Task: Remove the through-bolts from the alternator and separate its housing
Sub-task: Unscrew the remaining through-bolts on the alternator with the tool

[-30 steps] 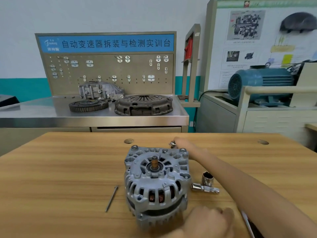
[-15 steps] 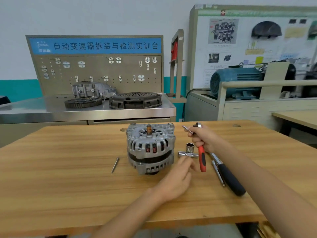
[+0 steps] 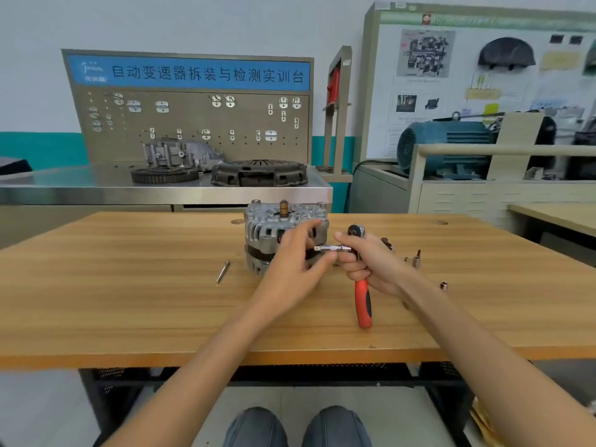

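Wooden table (image 3: pixel 129 301), alternator (image 3: pixel 264 233) upright

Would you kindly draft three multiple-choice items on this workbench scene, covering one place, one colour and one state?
1. The loose bolt lies where relative to the alternator?
A. on its left
B. on top of it
C. behind it

2. The ratchet handle is:
A. blue
B. red and black
C. yellow

3. The right hand:
A. lies flat on the table
B. hangs idle
C. grips the ratchet

Key: 1 A, the bolt rests on the wood to the left; 2 B, the grip shows red with black; 3 C, fingers wrap the handle while the left hand pinches the extension bar.
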